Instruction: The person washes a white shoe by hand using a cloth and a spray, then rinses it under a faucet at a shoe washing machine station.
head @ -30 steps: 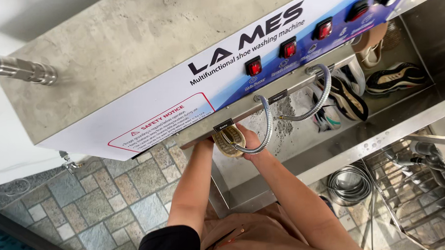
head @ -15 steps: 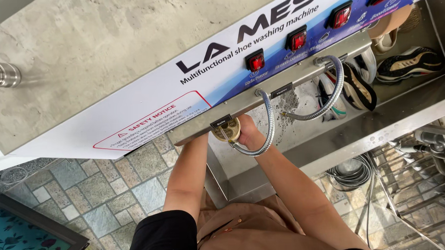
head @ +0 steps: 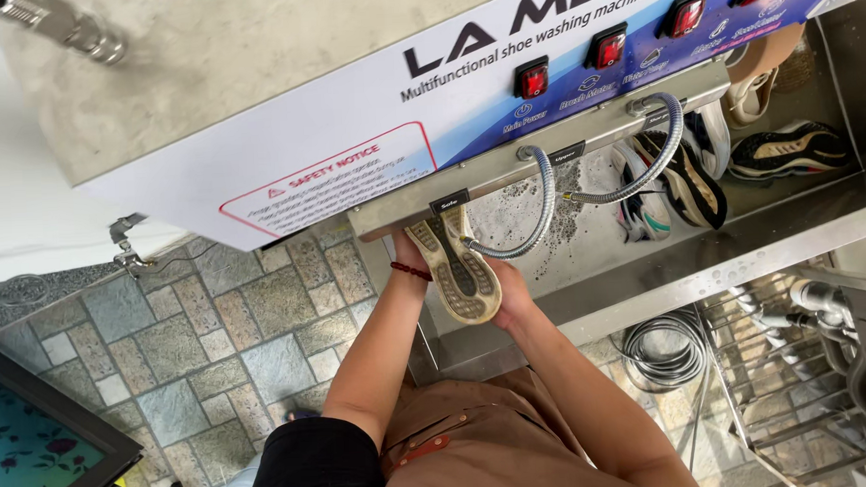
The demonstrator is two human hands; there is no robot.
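Observation:
I hold a light-coloured shoe [head: 458, 267] with its worn beige sole facing me, just under the front edge of a shoe washing machine's white and blue panel [head: 350, 130]. My left hand [head: 406, 252], with a red band at the wrist, grips the shoe's left side and is mostly hidden behind it. The shoe's lower right side rests in my right hand [head: 509, 291]. A flexible metal hose [head: 539, 224] curves down right beside the shoe, over the wet steel basin [head: 706, 261].
Several more shoes [head: 683, 169] lie in the basin to the right, under a second metal hose [head: 658, 161]. Red switches [head: 533, 76] line the panel. A coiled cable [head: 666, 345] and wire rack [head: 800, 393] sit at lower right. Stone tile floor [head: 194, 342] lies at left.
The shoe has come out from under the panel edge toward me, and its full sole now shows. Both hands stay on it. The view has shifted left and closer.

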